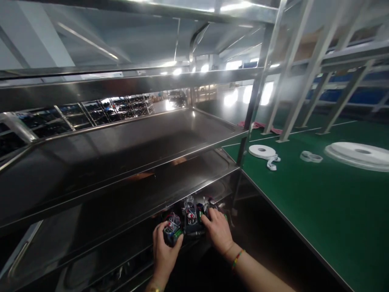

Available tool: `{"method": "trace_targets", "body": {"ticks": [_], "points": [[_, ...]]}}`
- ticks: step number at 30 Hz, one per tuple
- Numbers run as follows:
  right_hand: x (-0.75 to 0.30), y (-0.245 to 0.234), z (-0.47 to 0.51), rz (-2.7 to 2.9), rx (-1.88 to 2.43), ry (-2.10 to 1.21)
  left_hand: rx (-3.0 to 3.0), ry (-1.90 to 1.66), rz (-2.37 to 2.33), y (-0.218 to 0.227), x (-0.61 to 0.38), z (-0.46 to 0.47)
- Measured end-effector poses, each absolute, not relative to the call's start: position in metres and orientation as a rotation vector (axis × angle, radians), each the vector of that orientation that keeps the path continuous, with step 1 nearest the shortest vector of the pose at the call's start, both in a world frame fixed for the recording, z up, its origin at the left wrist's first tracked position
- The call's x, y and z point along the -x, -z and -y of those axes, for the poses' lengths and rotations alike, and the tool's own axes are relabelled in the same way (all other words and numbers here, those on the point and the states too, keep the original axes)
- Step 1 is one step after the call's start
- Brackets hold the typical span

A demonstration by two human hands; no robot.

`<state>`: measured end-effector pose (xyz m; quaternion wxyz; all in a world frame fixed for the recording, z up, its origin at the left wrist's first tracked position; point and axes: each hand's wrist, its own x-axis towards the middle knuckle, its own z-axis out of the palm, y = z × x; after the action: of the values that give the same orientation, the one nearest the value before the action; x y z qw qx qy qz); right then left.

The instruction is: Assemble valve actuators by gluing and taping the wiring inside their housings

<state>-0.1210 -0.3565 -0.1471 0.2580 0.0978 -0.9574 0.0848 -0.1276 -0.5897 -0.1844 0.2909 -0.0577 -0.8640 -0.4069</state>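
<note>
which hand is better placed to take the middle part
Probably right: the right hand lies against the middle part, while the left hand grips the left part.

No readable text, labels, brands or numbers anywhere: nothing legible on the parts [185, 221], the shelves [121, 142], the tape rolls [261, 151] or the green table [319, 202].

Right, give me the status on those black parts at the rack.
Done: nothing visibly placed; the upper shelf shows bare steel. In hand: the left hand grips one black wired part low on the rack, and the right hand lies over the parts beside it. Left: every part in view is under a hand.
</note>
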Motion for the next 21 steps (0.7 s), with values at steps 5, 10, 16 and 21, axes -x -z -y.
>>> {"method": "trace_targets", "body": {"ticks": [5, 10, 16, 21], "points": [[0.09, 0.125, 0.331, 2.568, -0.22, -0.243, 0.222, 1.137, 2.296, 0.173, 0.118, 0.566], [0.047, 0.085, 0.306, 2.573, -0.131, -0.224, 0.325, 1.241, 2.317, 0.145, 0.102, 0.546], [-0.009, 0.025, 0.264, 2.571, 0.1, -0.108, 0.472, 1.368, 2.347, 0.084, 0.094, 0.5], [-0.062, -0.018, 0.203, 2.509, 0.456, -0.005, 0.776, 1.388, 2.133, 0.018, 0.086, 0.397]]}}
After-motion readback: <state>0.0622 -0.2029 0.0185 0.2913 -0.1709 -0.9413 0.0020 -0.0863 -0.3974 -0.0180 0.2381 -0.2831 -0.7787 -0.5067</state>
